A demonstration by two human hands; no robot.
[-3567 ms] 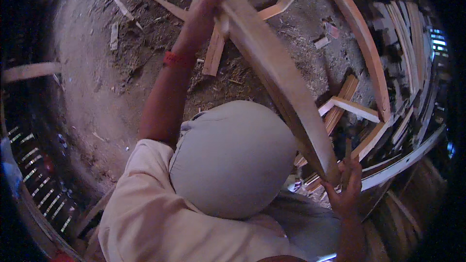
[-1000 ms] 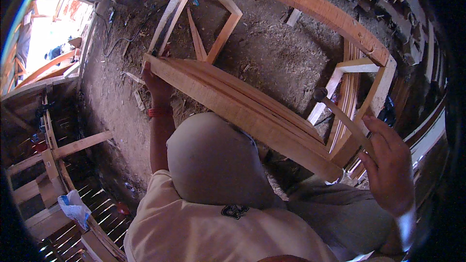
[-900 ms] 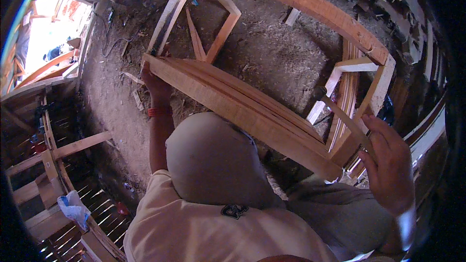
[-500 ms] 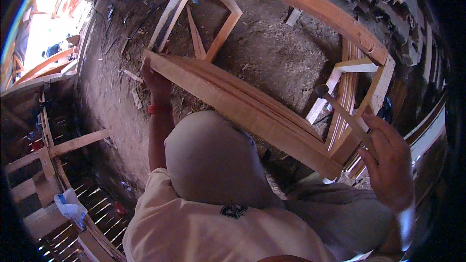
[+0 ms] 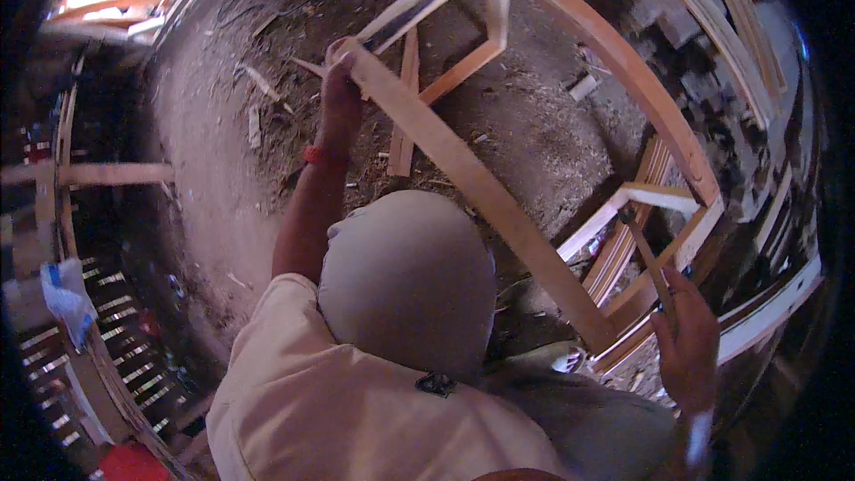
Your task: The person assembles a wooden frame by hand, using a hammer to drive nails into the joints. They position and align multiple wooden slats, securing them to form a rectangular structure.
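Observation:
My left hand, a red band on its wrist, is closed around the upper left corner of a wooden frame. The frame stands tilted before me, its long near board running down to the lower right. A curved reddish beam makes its far side, with angled braces at both ends. In my right hand is a hammer, its handle gripped near the end. The hammer head lies in front of the right-hand brace in view; whether it touches the wood I cannot tell. A rounded grey-clothed shape is below the near board.
Dirt floor with wood scraps surrounds the frame. Stacked timber lies at the far right. On the left are a slatted wooden structure, a white-and-blue bag and a red object. A bright opening is at the upper left.
The view has shifted. The near board has turned, now showing a narrower face. My right hand and the hammer have moved lower, while my left hand stays on the corner.

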